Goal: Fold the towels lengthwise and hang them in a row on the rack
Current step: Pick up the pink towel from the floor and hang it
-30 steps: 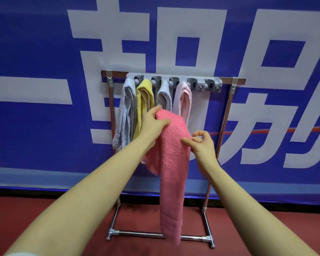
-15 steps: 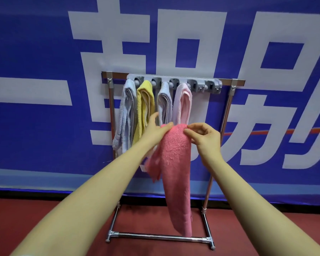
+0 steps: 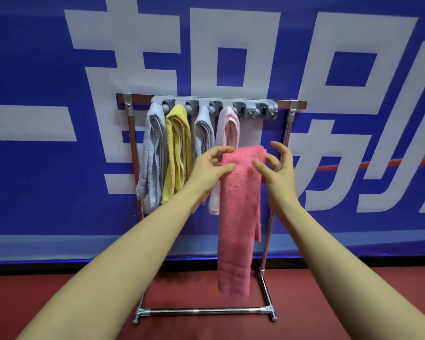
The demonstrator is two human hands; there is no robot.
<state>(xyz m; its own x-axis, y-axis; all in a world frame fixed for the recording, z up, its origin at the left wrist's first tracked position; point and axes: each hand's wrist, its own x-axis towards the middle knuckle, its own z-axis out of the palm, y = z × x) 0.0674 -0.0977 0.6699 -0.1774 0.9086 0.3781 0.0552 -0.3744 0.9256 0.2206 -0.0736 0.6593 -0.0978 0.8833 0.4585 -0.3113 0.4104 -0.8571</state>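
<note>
— Fingers (image 3: 227, 150) of the left hand (image 3: 210, 170) pinch the top left corner of the folded pink towel (image 3: 238, 204), thumb in front and the other fingers behind the cloth, yes?

— Yes, it looks so. The right hand (image 3: 279, 171) is at the top right edge of the same towel. Its thumb touches the front of the cloth, but the other fingers are spread and a little bent, and I cannot tell if they really grasp it.

— Where is the pink towel itself?

— It hangs down long and narrow between the two hands, in front of the metal rack (image 3: 288, 133). Its top edge is below the grey holder bar (image 3: 216, 106), not in any clip. Its lower end is blurred and ends above the bottom bar of the rack.

— And the other towels?

— Four hang in a row from the holder bar. From the left: a light blue-grey towel (image 3: 152, 153), a yellow towel (image 3: 178, 153), a second blue-grey towel (image 3: 203, 133) and a pale pink towel (image 3: 228, 127). The left hand covers the lower part of the second blue-grey one. To the right of the pale pink one, the clips on the bar hold nothing.

— What stands behind?

— A blue banner (image 3: 35, 204) with large white characters, and below is a red floor (image 3: 59, 290).
</note>
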